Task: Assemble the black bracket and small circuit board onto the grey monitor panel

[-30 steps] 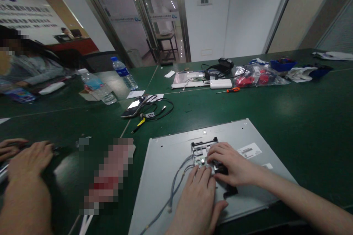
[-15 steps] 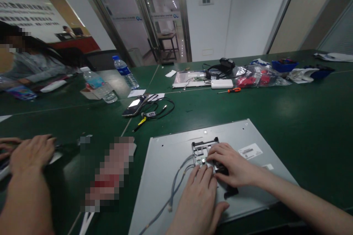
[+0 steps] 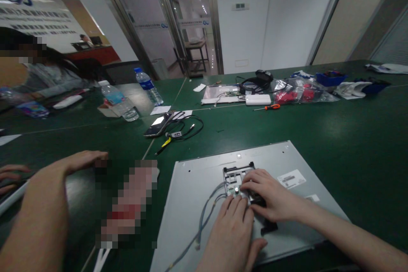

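Near the front edge of the green counter [image 3: 334, 136] lies a grey metal panel [image 3: 197, 178], flat and face down, so its back is open to work on. Both of the person's hands meet at a small circuit board [image 3: 235, 178] seated in a black bracket at the panel's middle. The left hand [image 3: 232, 233] rests palm down with its fingers together, the tips pressing on the near edge of the board, seemingly to steady it. The right hand [image 3: 270, 193] comes in from the right, fingers curled over a dark part at the board's right side; whether it pinches anything I cannot tell, since the fingers hide it. A bundle of grey cables [image 3: 204, 216] trails from the board toward the panel's near left corner, loose on the metal.

At the left edge a co-worker's arm [image 3: 47, 204] stretches across the counter. Farther back sit two water bottles [image 3: 119, 102], a phone [image 3: 157, 124] with black wires, and an orange-handled screwdriver [image 3: 269, 107].
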{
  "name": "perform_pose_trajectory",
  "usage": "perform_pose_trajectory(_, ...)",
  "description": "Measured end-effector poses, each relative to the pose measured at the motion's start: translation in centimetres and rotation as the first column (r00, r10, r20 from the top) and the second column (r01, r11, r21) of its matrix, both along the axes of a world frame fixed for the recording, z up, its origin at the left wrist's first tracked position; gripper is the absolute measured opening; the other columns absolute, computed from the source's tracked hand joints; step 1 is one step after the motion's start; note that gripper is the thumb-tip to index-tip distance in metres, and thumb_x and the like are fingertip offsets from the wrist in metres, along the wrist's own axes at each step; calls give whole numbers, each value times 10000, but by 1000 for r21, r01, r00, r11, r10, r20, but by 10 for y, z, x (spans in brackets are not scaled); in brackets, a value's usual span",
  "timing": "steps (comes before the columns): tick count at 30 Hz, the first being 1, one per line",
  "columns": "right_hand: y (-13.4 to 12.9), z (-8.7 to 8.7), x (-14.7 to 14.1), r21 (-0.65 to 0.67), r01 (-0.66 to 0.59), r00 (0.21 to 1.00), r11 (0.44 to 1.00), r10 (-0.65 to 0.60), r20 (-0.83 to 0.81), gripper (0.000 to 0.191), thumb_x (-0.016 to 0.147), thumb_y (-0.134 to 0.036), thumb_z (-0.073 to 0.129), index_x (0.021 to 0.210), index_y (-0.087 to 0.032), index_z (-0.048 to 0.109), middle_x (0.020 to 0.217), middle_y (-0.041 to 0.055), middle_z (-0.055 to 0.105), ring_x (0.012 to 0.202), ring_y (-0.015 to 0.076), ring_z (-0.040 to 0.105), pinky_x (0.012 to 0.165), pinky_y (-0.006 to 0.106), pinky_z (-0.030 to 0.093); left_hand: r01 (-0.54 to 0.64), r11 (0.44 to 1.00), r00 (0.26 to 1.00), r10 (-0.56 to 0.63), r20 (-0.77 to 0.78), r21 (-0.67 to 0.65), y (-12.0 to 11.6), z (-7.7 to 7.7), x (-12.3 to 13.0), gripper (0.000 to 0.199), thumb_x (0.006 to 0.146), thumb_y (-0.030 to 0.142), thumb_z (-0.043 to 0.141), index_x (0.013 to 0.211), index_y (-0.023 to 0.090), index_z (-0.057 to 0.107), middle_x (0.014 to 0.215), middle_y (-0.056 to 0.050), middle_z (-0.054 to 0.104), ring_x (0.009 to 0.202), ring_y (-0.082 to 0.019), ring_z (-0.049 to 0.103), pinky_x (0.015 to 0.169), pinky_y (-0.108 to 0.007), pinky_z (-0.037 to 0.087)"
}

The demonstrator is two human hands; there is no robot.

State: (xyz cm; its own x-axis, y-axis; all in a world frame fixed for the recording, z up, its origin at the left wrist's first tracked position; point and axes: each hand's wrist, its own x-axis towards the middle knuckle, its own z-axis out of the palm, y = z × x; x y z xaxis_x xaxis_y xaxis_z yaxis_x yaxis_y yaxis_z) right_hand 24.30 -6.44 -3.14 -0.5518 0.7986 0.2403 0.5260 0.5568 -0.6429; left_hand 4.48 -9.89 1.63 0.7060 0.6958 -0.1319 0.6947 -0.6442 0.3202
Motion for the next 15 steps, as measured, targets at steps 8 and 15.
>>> perform_pose_trajectory(8, 0, 1, 2, -10, -11, 1000, 1000, 11, -27, 491, 753, -148, 680, 1230, -209, 579, 1188, 106, 592, 1134, 290, 521, 1008, 495, 424, 2, 1000, 1000, -2, -5, 3, -2, 0, 0, 466, 914, 432, 655, 1272, 135, 619, 1375, -152, 600, 1307, -359, 529, 1167, -569, 367)
perform_pose_trajectory(15, -2, 5, 2, -20, -7, 999, 1000, 6, -36, 494, 745, -124, 667, 1228, -196, 592, 1197, 106, 592, 1150, 282, 517, 1034, 483, 417, 2, 1000, 1000, -2, -17, -13, -3, 2, -2, 505, 938, 455, 615, 1313, 117, 604, 1397, -151, 589, 1332, -345, 512, 1190, -552, 342)
